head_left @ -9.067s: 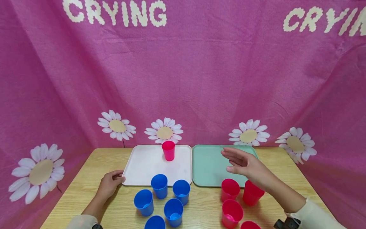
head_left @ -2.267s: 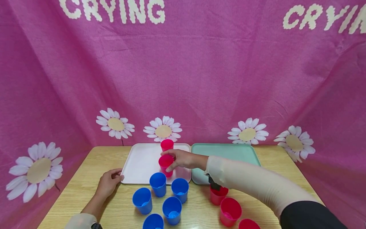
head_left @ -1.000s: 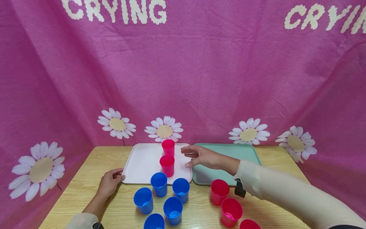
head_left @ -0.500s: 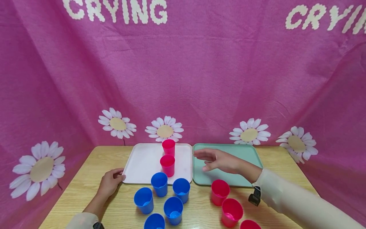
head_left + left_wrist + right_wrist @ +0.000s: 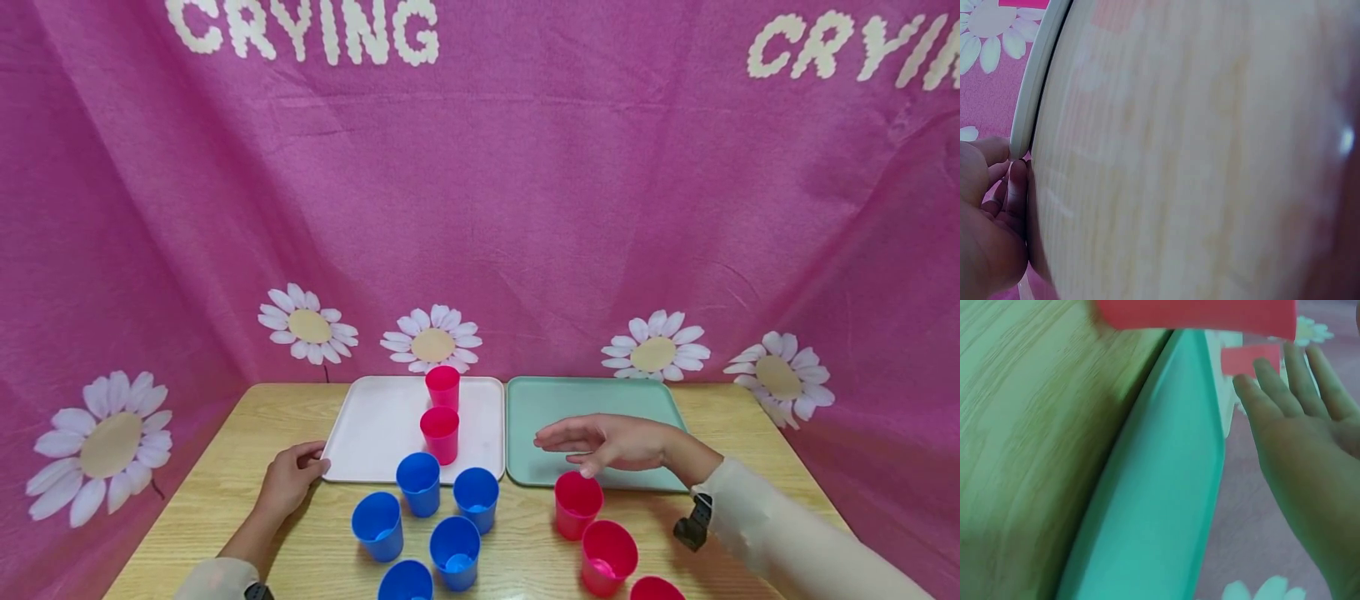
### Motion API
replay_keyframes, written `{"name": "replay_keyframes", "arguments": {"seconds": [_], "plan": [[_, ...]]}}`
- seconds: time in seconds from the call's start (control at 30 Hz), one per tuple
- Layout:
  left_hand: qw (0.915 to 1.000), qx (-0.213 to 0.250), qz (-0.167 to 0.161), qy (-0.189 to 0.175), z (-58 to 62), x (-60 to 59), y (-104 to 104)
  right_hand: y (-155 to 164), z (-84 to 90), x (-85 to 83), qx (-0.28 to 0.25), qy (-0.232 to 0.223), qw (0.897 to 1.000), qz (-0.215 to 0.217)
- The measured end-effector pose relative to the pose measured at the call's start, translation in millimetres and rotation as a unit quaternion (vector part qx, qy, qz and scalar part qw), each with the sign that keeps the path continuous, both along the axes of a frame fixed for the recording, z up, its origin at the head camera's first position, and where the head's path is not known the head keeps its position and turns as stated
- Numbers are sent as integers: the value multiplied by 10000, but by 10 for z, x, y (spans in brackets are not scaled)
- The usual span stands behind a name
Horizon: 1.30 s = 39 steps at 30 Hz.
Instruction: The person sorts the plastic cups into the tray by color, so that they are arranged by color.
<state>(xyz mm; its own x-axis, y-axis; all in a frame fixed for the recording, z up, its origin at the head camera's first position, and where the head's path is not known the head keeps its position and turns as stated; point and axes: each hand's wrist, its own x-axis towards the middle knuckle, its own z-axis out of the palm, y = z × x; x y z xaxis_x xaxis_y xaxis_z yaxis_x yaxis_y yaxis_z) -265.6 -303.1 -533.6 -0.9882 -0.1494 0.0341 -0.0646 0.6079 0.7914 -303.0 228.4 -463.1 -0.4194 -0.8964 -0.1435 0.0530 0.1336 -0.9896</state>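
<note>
**Cups, trays and your hands on the desk**

White tray [image 5: 375,433]: holds two pink cups, one at the far rim [image 5: 442,387], one nearer the middle [image 5: 439,433], both upright and mouth up, standing in line.

Green tray [image 5: 592,404]: nothing stands in it; it lies just beside the white tray, their rims nearly touching.

Blue cups [image 5: 420,483]: five, upright, clustered on the desk [image 5: 195,500] in front of the white tray.

Pink cups on the desk: three in a row in front of the green tray; the nearest to your hand [image 5: 578,504] stands just off the tray's near rim, the next [image 5: 608,557] behind it, the last [image 5: 656,589] cut by the frame's edge.

Open room: bare desk to the left of the blue cups and right of the green tray.

Your right hand [image 5: 611,442]: hovers palm down over the green tray's near rim, fingers [image 5: 1272,394] straight and slightly spread, holding nothing.

Your left hand [image 5: 288,482]: rests on the desk at the white tray's near left corner, fingers [image 5: 1016,187] loosely curled, touching the rim.
</note>
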Motion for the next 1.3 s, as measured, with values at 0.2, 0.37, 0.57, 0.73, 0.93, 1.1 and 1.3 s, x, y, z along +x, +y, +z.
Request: {"name": "replay_keyframes", "arguments": {"seconds": [0.2,0.37,0.57,0.73,0.93,1.1,1.3], "plan": [[10000,17,-12,23,7,-3,14,130,-106,-36,-81,-467,9980,416],[10000,-7,-34,25,0,-7,11,179,-184,-48,-33,-753,9951,637],[9999,7,-38,-94,-6,-20,8,183,-245,-56,-22,-1092,9902,868],[10000,29,-40,-66,-20,-32,2,177,-277,-37,51,-1263,9864,1053],[10000,12,-37,-33,-23,-36,-10,168,-335,-14,-52,-1323,9834,1237],[10000,60,-18,-20,-14,-28,-13,146,-379,-24,57,-1330,9826,1294],[9999,92,-24,-92,-10,4,-9,120,-423,-14,29,-1314,9830,1282]]}}
